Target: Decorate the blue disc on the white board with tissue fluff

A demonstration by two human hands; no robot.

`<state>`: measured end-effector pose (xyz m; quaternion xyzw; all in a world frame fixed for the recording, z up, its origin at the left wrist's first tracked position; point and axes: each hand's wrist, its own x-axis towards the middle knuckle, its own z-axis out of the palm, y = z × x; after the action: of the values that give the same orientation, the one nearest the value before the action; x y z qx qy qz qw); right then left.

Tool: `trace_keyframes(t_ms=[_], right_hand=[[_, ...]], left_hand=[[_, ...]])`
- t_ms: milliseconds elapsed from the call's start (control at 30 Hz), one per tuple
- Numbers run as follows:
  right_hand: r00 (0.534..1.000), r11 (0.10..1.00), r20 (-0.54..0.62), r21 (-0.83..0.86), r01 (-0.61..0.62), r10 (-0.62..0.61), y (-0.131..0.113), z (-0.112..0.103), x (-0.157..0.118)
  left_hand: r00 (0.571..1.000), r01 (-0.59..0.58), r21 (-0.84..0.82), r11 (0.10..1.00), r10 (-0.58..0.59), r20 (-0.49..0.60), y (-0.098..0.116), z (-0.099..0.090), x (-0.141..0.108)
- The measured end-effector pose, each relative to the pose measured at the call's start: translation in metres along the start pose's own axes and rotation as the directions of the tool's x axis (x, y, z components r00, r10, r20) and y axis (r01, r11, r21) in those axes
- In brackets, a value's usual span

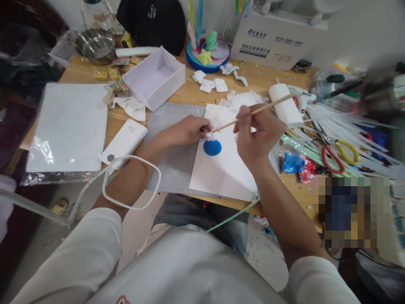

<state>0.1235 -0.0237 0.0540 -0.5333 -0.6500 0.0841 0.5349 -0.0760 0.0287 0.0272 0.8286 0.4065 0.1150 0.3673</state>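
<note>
Blue disc (212,147): in the middle of our clock, lying flat on a white board (221,177). The board lies on a gray mat (172,175) on the counter (182,90), and 12 o'clock is the far side.
White box (136,82): at 11 o'clock, a bit turned, its top open so you can see down inside.
Bowl (95,40): at 10 o'clock, shiny metal, too blurry to tell what is in it.
Blue tray (192,63): at 12 o'clock, round, with a yellow star (204,57) and a green lump (211,41) on it.
Clear bag (66,126): at 9 o'clock, flat, with white sheets inside.
Big box (272,44): at 1 o'clock, standing up; what it holds is hidden.
Left hand (191,130): at 10 o'clock, just beside the disc, fingers curled, the tips pinching a small white bit (210,136). Its arm comes in from 8 o'clock.
Right hand (257,131): at 2 o'clock, up over the board, fingers wrapped around a thin wooden stick (226,125). Its arm comes up from 4 o'clock.
Stick tip: points to 8 o'clock, close to the left fingertips; I can't tell if it touches the white bit.
</note>
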Motion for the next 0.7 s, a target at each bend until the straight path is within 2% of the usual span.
trace_keyframes(t_ms=[67,167,300,367,467,567,633,700], right_hand=[[0.977,0.995,-0.209,0.101,-0.020,0.041,0.010,-0.007,0.006],[0.868,0.951,-0.458,0.304,-0.049,0.191,0.037,-0.021,0.018],[0.704,0.865,-0.548,0.463,-0.193,0.451,0.076,-0.039,0.023],[0.660,0.826,-0.536,0.507,-0.247,0.527,0.088,-0.042,0.020],[0.674,0.805,-0.492,0.527,-0.273,0.551,0.093,-0.040,0.014],[0.688,0.809,-0.482,0.520,-0.273,0.542,0.094,-0.033,0.009],[0.696,0.832,-0.489,0.466,-0.301,0.525,0.094,-0.029,0.007],[0.716,0.863,-0.495,0.386,-0.325,0.492,0.095,-0.028,0.005]], left_hand=[[1.000,0.008,0.016,1.000,-0.008,-0.018,-0.001,0.000,0.000],[0.998,0.034,-0.017,0.999,-0.035,-0.060,0.003,-0.001,0.000],[0.971,0.079,-0.077,0.994,-0.094,-0.220,0.020,-0.009,0.011],[0.954,0.065,-0.008,0.998,-0.064,-0.293,0.032,-0.013,0.025],[0.952,0.021,0.249,0.968,0.056,-0.299,0.047,-0.013,0.056],[0.971,-0.042,0.508,0.860,0.155,-0.181,0.052,-0.004,0.087],[0.975,-0.077,0.616,0.784,0.187,-0.116,0.050,0.005,0.102],[0.974,-0.079,0.667,0.740,0.199,-0.105,0.047,0.015,0.112]])
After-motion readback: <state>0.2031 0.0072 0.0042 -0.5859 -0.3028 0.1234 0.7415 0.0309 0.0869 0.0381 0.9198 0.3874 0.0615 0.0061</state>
